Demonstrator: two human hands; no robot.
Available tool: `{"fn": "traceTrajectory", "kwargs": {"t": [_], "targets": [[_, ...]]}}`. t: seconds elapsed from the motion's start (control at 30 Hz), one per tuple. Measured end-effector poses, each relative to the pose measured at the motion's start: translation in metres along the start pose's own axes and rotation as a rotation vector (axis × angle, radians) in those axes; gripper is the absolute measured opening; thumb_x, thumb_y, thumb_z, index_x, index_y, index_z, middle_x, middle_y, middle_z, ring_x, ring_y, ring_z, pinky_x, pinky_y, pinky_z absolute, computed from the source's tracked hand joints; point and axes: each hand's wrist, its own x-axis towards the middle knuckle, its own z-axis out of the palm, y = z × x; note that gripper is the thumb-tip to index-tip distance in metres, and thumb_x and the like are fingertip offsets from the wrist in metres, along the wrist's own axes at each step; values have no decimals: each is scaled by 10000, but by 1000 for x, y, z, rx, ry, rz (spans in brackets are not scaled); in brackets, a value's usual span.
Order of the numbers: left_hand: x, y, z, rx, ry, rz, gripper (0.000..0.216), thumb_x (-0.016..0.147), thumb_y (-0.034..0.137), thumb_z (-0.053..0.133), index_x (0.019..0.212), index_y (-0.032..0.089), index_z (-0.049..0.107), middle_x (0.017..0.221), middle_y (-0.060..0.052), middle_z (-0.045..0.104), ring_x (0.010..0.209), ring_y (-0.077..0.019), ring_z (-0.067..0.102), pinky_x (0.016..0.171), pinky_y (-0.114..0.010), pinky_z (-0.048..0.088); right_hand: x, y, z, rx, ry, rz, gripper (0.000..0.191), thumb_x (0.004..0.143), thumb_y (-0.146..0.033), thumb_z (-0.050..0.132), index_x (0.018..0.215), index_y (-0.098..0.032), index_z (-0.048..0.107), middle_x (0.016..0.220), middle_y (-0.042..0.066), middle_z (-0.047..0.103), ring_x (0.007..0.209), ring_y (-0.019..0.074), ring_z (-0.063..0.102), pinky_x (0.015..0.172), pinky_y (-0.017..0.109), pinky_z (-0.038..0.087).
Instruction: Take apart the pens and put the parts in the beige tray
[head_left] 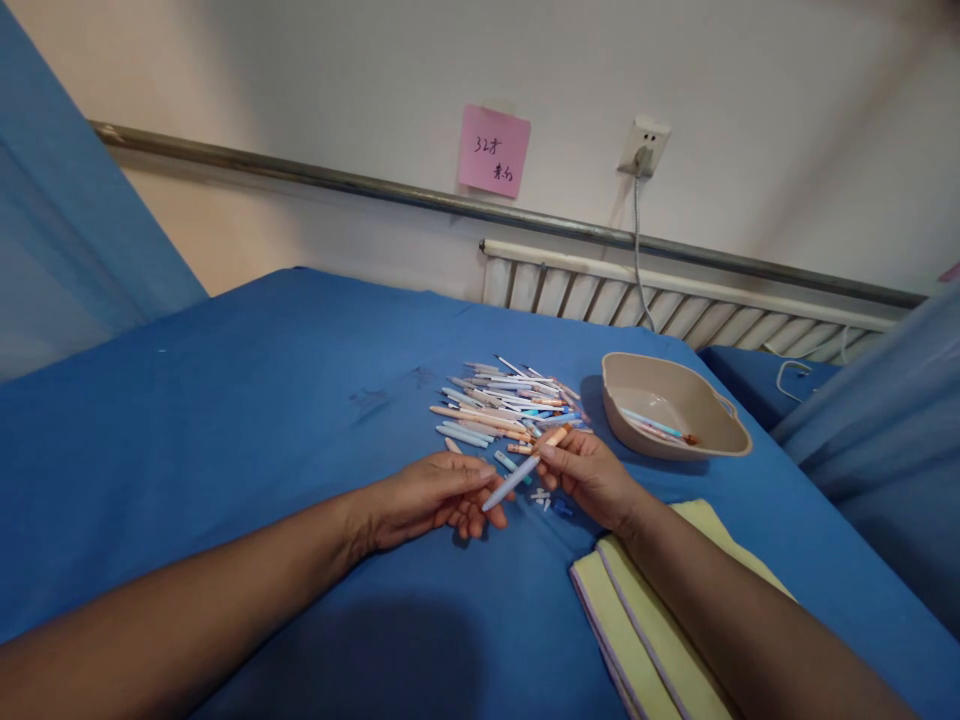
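Right hand (590, 470) pinches a pale pen (511, 484), left hand (435, 492) half-open; pink note (494, 152) begins "32".

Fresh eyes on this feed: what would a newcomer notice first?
Probably the heap of pens and slim parts spread on the blue cloth, mid-picture. Just in front of it, the right hand holds a pale pen slanting down toward the left hand. Next, the bright pink note on the wall above.

From head height, we look forward and down, fairly near, over the blue cloth (255, 410) toward the wall (345, 90).
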Motion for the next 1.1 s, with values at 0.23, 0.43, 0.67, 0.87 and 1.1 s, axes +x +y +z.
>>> {"fn": "traceTrajectory", "kwargs": {"t": [0.23, 0.43, 0.67, 0.87, 1.1], "targets": [[0, -1, 1, 92, 16, 24, 297, 773, 399, 658, 862, 121, 601, 680, -22, 670, 507, -71, 549, 500, -186, 405, 0, 4, 1, -86, -25, -67, 218, 729, -332, 715, 784, -143, 623, 626, -15, 604, 476, 66, 513, 470, 185, 389], [2, -2, 1, 161, 42, 41, 323, 740, 415, 683, 855, 131, 582, 663, -6, 659, 512, -77, 549, 500, -195, 405, -1, 2, 3, -122, -74, -104, 216, 704, -314, 734, 806, -151, 635, 603, -31, 585, 481, 68, 509, 477, 191, 407], [8, -6, -6, 264, 61, 95, 312, 740, 399, 682, 867, 136, 570, 655, -2, 657, 516, -80, 549, 519, -205, 413, -2, -4, 8, -202, -79, -115, 250, 679, -344, 745, 778, -150, 623, 601, -34, 574, 484, 71, 509, 471, 197, 415], [6, -7, 1, 354, 64, 197, 278, 731, 344, 698, 899, 141, 606, 738, 8, 637, 666, -92, 558, 635, -213, 416, -4, 3, 15, -343, -75, -153, 253, 705, -383, 714, 745, -158, 605, 600, -31, 554, 496, 78, 498, 477, 205, 410], [4, -4, 2, 463, 78, 192, 244, 785, 369, 632, 864, 139, 624, 739, -9, 644, 649, -101, 540, 595, -211, 394, -13, -11, 13, -583, -130, -216, 217, 734, -349, 684, 821, -163, 615, 675, -16, 567, 594, 96, 503, 574, 227, 416]]}}
